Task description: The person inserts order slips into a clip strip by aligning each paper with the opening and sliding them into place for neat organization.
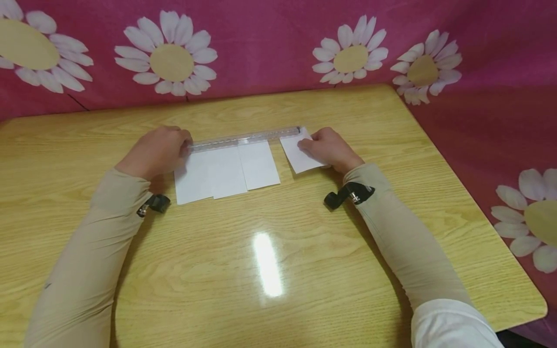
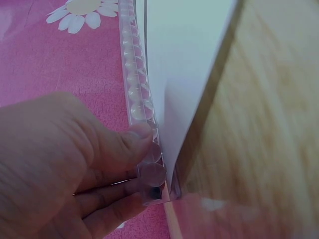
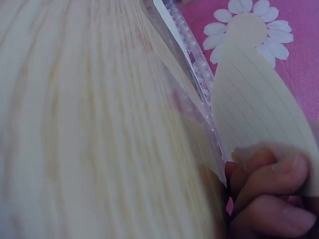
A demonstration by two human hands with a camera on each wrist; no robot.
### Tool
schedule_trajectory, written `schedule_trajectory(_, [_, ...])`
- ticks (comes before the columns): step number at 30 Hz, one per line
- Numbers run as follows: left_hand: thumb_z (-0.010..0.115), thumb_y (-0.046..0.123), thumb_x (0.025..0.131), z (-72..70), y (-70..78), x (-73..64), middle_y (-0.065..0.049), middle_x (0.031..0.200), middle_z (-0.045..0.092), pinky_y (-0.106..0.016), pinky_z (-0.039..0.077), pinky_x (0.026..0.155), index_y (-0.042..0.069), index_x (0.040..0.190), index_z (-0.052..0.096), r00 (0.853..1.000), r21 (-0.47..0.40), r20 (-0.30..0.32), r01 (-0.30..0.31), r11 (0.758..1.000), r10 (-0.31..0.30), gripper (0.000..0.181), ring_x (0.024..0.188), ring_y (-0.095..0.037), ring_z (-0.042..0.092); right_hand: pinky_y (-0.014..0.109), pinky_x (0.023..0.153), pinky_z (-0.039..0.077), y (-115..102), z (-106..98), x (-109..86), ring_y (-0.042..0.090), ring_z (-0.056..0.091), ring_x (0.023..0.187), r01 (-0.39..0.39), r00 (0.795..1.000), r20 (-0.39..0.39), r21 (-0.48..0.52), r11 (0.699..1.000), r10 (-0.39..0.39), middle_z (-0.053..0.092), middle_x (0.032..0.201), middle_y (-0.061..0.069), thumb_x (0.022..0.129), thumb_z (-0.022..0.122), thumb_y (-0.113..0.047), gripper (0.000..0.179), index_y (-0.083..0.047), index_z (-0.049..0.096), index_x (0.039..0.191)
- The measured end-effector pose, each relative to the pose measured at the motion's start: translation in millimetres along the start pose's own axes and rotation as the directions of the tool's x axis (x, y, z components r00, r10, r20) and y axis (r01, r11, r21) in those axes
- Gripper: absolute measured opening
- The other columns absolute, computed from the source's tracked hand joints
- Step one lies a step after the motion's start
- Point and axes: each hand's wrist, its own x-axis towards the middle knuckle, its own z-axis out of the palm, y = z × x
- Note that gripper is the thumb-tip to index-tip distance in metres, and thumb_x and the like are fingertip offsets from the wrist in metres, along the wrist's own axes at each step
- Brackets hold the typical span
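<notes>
My left hand [image 1: 158, 150] pinches the left end of a long clear plastic strip [image 1: 243, 139]; in the left wrist view, a row of round clear bumps runs along the strip [image 2: 139, 94], with the thumb on one side. Three white paper cards [image 1: 262, 165] lie side by side along its front edge, partly overlapping. A separate white card [image 1: 300, 157] sits at a slant by the strip's right end, its near right corner held between the thumb and fingers of my right hand [image 1: 331, 149]. In the right wrist view, this bent card [image 3: 259, 99] shows faint ruled lines.
Everything lies on a wood-grain table [image 1: 217, 270] with a bright glare patch near the middle. A pink cloth [image 1: 261, 48] with white daisies hangs behind the table and along its right side. Black wrist mounts [image 1: 348, 194] sit on both sleeves.
</notes>
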Motion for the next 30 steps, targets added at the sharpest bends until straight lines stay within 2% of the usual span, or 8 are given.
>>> schedule_trajectory(15, [0.056, 0.006, 0.098, -0.3, -0.7, 0.3, -0.025, 0.113, 0.071, -0.06, 0.054, 0.098, -0.005, 0.117, 0.069, 1.0, -0.007, -0.01, -0.009, 1.0, 0.009, 0.025, 0.104, -0.042, 0.067, 0.025, 0.064, 0.051, -1.3, 0.7, 1.1, 0.018, 0.061, 0.081, -0.015, 1.0, 0.009, -0.007, 1.0, 0.015, 0.065, 0.095, 0.007, 0.101, 0.059, -0.038, 0.041, -0.002, 0.073, 0.112])
schedule_trajectory(26, [0.056, 0.005, 0.097, 0.9, -1.3, 0.4, -0.024, 0.111, 0.072, -0.059, 0.055, 0.098, -0.005, 0.116, 0.069, 1.0, -0.008, -0.013, -0.013, 1.0, 0.012, 0.025, 0.103, -0.041, 0.067, 0.026, 0.055, 0.047, -2.2, 3.3, 1.4, 0.016, 0.056, 0.068, 0.018, 1.0, -0.005, 0.004, 1.0, -0.018, 0.062, 0.08, 0.004, 0.1, 0.058, -0.035, 0.037, -0.002, 0.073, 0.093])
schedule_trajectory(30, [0.057, 0.005, 0.097, 1.1, -1.8, 0.6, -0.024, 0.112, 0.072, -0.059, 0.055, 0.099, -0.005, 0.116, 0.069, 1.0, -0.008, -0.012, -0.009, 1.0, 0.009, 0.025, 0.103, -0.04, 0.067, 0.026, 0.054, 0.046, -4.3, 5.0, 1.1, 0.017, 0.056, 0.07, 0.002, 1.0, -0.005, 0.002, 1.0, -0.002, 0.063, 0.087, 0.007, 0.1, 0.057, -0.033, 0.035, -0.001, 0.071, 0.096])
